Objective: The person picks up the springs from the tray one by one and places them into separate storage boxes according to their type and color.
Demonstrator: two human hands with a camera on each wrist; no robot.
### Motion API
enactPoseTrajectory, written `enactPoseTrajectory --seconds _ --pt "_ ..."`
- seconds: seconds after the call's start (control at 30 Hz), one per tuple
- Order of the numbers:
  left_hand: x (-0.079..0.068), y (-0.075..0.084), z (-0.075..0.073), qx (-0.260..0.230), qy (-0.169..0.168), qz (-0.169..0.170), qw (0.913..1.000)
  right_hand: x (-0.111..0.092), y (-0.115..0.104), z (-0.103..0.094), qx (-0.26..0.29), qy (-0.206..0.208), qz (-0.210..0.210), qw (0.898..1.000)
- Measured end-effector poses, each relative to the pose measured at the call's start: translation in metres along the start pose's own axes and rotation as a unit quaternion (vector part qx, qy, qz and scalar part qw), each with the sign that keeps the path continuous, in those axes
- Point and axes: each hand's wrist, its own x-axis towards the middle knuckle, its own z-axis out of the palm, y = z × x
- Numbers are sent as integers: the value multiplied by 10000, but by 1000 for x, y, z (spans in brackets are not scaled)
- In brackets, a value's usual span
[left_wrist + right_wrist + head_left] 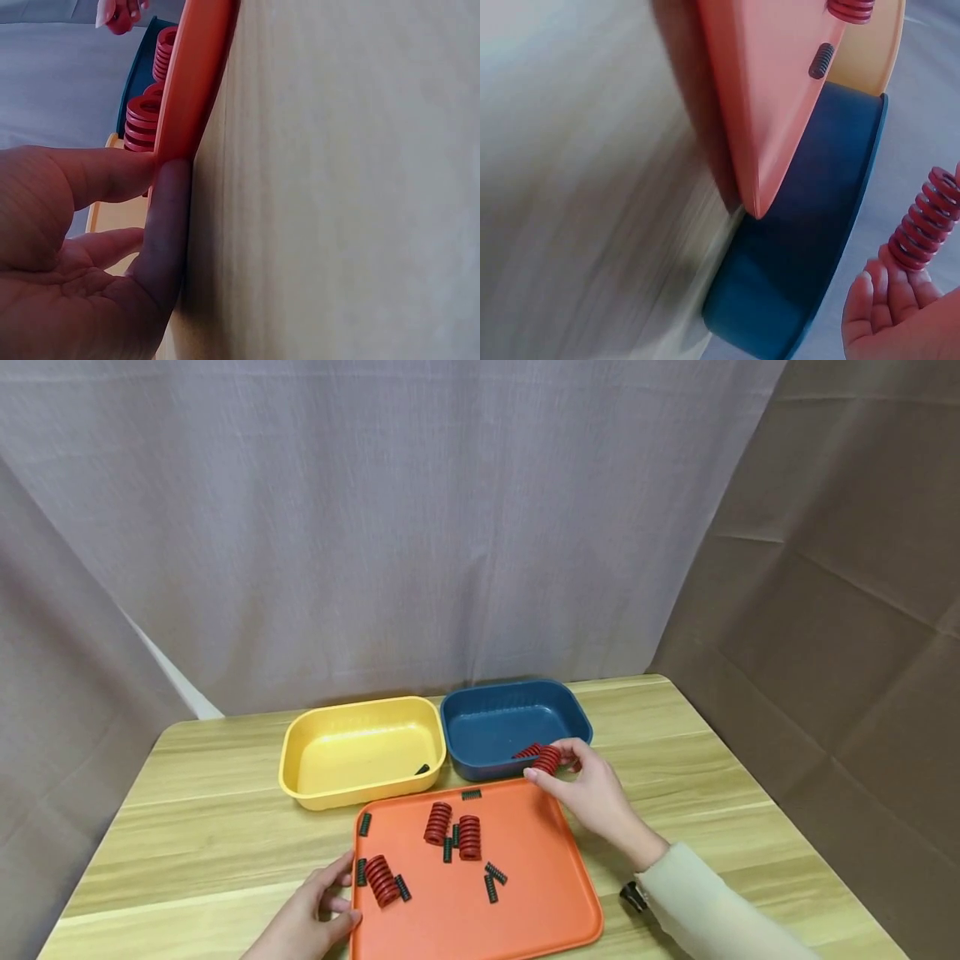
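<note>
My right hand [596, 793] holds a thick red coil spring [928, 219] between thumb and fingers, over the near rim of the blue bin [480, 771]. Behind that rim, part of another red spring [527, 751] shows inside the bin. My left hand [309, 910] pinches the left edge of the orange tray [540, 893], thumb on the rim and a finger along its outer side in the left wrist view. On the tray lie three red springs, one [382, 882] nearest the left hand, and several small dark springs [491, 888].
A yellow bin [360, 797] stands left of the blue one, behind the tray, with a small dark piece [422, 769] inside. A black object [633, 896] shows beside the right sleeve [712, 902]. Grey curtain hangs behind the wooden table [187, 827].
</note>
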Motion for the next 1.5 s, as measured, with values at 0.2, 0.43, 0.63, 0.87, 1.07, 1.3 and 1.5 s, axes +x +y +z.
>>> enactPoseTrajectory --seconds 0.2,0.43,0.63,0.87,1.07,1.3,1.5 --pt "0 0 0 -60 -26 11 10000 12 -3 10 290 201 98 9993" --pt "-1 1 -1 -5 7 28 10000 32 -8 24 95 343 192 9992" --pt "-2 0 -2 -24 -38 66 10000 53 -11 38 -133 469 156 9987" --pt "-1 -1 -2 -64 -82 63 9999 73 -12 51 -767 503 282 9954" --pt "-1 -1 -2 -70 -90 55 9999 89 -10 58 -1217 402 546 9902" --pt "0 0 -2 -155 -164 11 9997 96 -9 62 -1720 164 900 9808" --pt "-1 2 -2 -208 -169 -45 9996 97 -12 62 -1946 7 1083 9749"
